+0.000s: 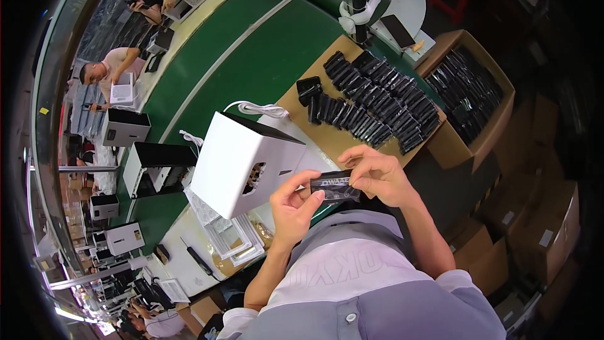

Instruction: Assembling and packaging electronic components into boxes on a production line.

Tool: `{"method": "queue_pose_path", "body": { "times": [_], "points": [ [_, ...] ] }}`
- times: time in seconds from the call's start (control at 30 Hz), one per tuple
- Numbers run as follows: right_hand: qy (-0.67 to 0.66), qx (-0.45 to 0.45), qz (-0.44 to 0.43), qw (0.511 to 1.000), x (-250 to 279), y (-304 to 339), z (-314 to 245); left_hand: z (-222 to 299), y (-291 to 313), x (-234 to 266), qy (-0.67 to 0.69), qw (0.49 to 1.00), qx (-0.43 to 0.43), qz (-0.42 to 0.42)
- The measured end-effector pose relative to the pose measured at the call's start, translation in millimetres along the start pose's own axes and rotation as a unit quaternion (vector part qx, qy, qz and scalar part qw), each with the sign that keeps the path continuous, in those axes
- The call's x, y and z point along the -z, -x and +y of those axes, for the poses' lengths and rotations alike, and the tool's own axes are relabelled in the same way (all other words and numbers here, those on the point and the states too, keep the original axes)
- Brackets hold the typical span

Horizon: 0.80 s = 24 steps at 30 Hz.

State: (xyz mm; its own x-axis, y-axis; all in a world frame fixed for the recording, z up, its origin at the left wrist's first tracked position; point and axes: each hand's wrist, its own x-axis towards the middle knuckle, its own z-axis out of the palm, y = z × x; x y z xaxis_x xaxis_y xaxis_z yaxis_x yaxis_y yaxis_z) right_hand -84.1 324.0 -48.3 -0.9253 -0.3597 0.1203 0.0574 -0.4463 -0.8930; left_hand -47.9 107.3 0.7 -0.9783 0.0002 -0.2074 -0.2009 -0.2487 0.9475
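Note:
Between my two hands, in front of my shirt, is a small flat black part in a clear plastic wrapper (333, 187). My left hand (296, 204) pinches its left end between thumb and fingers. At the right end, the thumb and index finger of my right hand (380, 179) close on the wrapper. Just left of my hands stands a white box-shaped appliance housing (236, 164), with a dark top panel and a cutout showing parts inside. A coiled white cable (261, 109) lies behind it.
Many wrapped black parts (377, 97) lie in rows on a cardboard sheet (296, 104). An open carton (487, 145) of more stands right. White frames (233, 239) and a dark tool (200, 260) lie left. More housings (157, 167) line the green conveyor (220, 72); people work across it.

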Motion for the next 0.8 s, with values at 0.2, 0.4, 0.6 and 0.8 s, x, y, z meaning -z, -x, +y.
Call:
{"method": "queue_pose_path", "body": {
  "times": [0.2,0.4,0.6,0.8],
  "points": [
    [-0.077,-0.052,0.193,0.977,-24,1,1,-13,-3,1,-0.268,0.941,-0.204,-0.007],
    [-0.182,-0.168,0.275,0.929,-51,11,5,-21,-12,-2,-0.441,0.81,-0.387,0.002],
    [-0.185,-0.163,0.202,0.948,-50,-2,17,-30,-26,-2,-0.438,0.768,-0.465,-0.04],
    [-0.298,-0.088,0.189,0.932,-49,-6,33,-35,-18,-2,-0.431,0.806,-0.404,-0.021]
  ]
}}
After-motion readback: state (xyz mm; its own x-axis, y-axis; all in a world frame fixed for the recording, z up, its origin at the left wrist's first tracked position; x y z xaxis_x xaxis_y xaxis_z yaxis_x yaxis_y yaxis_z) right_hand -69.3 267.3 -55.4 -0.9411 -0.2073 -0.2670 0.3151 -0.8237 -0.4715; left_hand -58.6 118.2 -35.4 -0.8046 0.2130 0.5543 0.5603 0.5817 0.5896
